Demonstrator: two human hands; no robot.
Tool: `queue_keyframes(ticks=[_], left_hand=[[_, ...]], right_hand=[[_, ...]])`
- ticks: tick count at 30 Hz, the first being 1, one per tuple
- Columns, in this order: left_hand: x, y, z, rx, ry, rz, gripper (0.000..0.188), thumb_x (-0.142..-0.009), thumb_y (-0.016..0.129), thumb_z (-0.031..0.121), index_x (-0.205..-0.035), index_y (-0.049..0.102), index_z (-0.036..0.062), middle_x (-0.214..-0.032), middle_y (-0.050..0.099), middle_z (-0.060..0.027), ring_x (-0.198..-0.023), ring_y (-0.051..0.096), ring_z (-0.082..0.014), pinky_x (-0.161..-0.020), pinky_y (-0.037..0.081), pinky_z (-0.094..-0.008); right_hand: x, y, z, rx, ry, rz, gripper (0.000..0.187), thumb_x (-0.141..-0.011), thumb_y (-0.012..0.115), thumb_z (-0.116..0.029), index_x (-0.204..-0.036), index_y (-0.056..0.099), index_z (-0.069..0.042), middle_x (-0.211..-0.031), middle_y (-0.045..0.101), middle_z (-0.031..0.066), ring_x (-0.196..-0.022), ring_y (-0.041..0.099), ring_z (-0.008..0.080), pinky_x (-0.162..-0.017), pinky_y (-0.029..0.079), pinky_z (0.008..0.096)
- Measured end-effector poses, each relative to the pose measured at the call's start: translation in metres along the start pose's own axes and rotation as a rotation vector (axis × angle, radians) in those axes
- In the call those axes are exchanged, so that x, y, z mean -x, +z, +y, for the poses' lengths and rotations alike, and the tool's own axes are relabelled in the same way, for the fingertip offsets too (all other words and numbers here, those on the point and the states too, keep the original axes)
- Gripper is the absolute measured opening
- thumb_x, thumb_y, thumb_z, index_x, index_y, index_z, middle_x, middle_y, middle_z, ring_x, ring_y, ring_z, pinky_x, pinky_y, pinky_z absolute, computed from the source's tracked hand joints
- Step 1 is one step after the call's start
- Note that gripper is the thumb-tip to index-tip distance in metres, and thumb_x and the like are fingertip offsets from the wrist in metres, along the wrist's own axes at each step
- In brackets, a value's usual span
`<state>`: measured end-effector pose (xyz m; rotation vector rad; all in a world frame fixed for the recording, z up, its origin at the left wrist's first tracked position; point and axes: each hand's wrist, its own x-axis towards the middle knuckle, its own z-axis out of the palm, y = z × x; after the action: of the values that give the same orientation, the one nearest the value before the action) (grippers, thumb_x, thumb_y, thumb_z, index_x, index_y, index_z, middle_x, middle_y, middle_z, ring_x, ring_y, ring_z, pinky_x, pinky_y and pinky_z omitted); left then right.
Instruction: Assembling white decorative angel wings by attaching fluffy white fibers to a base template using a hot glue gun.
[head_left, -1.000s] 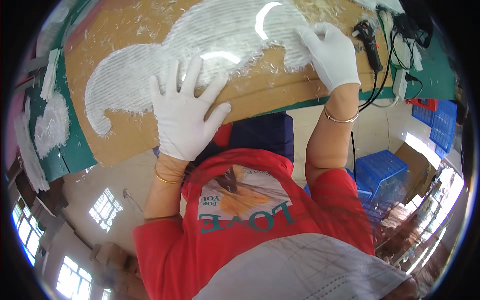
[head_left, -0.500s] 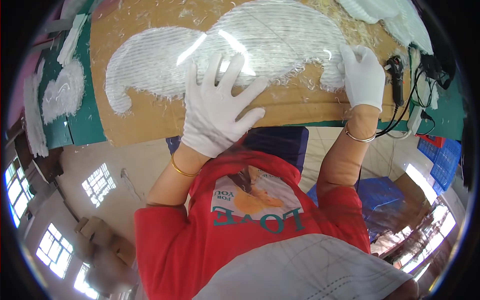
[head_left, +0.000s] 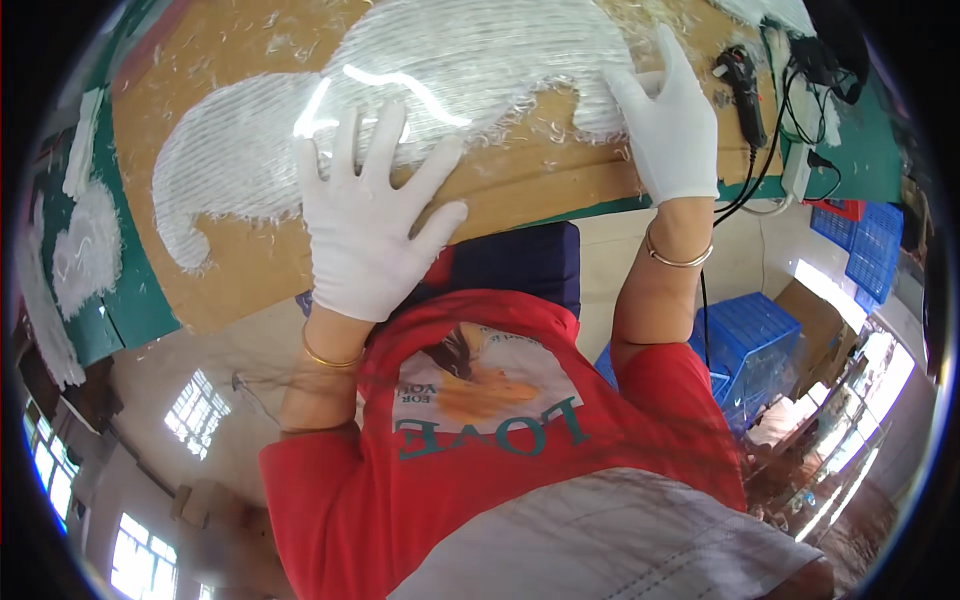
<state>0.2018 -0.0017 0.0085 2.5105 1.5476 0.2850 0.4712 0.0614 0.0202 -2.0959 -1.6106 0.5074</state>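
A white, ribbed, fuzzy-edged sheet cut in an animal-like outline (head_left: 480, 60) lies flat on a brown cardboard board (head_left: 560, 190). My left hand (head_left: 365, 215), in a white glove, rests with fingers spread on the sheet's near edge. At the sheet's right end is my right hand (head_left: 670, 130), also white-gloved; thumb and fingers are apart, and its thumb side touches or nearly touches the edge. Nothing shows between its fingers. Loose white fibres (head_left: 545, 105) lie along the sheet's near edge.
Right of my right hand, a black-handled corded tool (head_left: 742, 95) lies on the board, by a white power strip (head_left: 797, 172) and black cables. White fuzzy pieces (head_left: 88, 245) lie on the green table (head_left: 140, 290) at left. Blue plastic crates (head_left: 755, 335) stand below at right.
My right hand has gone from pinched fingers at the sheet's right end to spread fingers. The left hand stays spread on the sheet. The whole view has shifted and turned slightly.
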Motion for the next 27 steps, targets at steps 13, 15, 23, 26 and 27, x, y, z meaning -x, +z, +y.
queue_keyframes(ticks=[13, 15, 23, 26, 27], left_hand=[[-0.001, 0.002, 0.004, -0.042, -0.004, 0.0, 0.051, -0.089, 0.07, 0.042, -0.139, 0.066, 0.0304, -0.158, 0.043, -0.0156, -0.143, 0.036, -0.0456, -0.117, 0.021, -0.0663], [-0.002, 0.002, 0.004, -0.063, -0.001, 0.0, 0.05, -0.089, 0.07, 0.044, -0.138, 0.066, 0.0325, -0.157, 0.045, -0.0147, -0.143, 0.037, -0.0445, -0.116, 0.022, -0.0677], [-0.016, -0.027, 0.009, 0.178, -0.052, 0.019, 0.067, -0.083, 0.076, 0.032, -0.146, 0.058, 0.0169, -0.156, 0.046, -0.0163, -0.142, 0.039, -0.0458, -0.12, 0.022, -0.062], [-0.049, -0.022, 0.004, 0.119, 0.161, 0.041, 0.065, -0.089, 0.068, 0.03, -0.148, 0.053, 0.0092, -0.154, 0.048, -0.0166, -0.141, 0.042, -0.0425, -0.12, 0.025, -0.058], [-0.06, -0.02, 0.002, 0.086, 0.226, -0.005, 0.062, -0.091, 0.066, 0.03, -0.149, 0.052, 0.0092, -0.153, 0.048, -0.017, -0.141, 0.042, -0.0412, -0.12, 0.026, -0.0576]], right_hand=[[0.013, 0.003, 0.018, 0.106, -0.086, 0.155, 0.058, -0.093, 0.071, -0.025, -0.145, 0.055, -0.004, -0.1, 0.074, 0.0103, -0.087, 0.071, 0.0249, -0.082, 0.054, 0.0353], [0.019, 0.003, 0.024, 0.109, -0.147, 0.253, 0.055, -0.093, 0.071, -0.023, -0.144, 0.057, -0.006, -0.105, 0.073, 0.0104, -0.088, 0.07, 0.0256, -0.082, 0.054, 0.0358], [0.025, 0.001, 0.037, 0.033, -0.176, 0.332, 0.039, -0.095, 0.07, -0.019, -0.132, 0.067, -0.006, -0.114, 0.071, 0.0116, -0.094, 0.069, 0.0236, -0.081, 0.054, 0.0347], [-0.005, -0.006, 0.028, -0.172, -0.166, 0.148, 0.04, -0.09, 0.07, -0.013, -0.13, 0.066, -0.008, -0.115, 0.071, 0.0112, -0.099, 0.07, 0.0256, -0.08, 0.054, 0.036], [-0.022, -0.004, 0.026, -0.186, -0.174, 0.146, 0.04, -0.09, 0.07, -0.013, -0.13, 0.066, -0.008, -0.115, 0.071, 0.0112, -0.099, 0.07, 0.0256, -0.08, 0.054, 0.036]])
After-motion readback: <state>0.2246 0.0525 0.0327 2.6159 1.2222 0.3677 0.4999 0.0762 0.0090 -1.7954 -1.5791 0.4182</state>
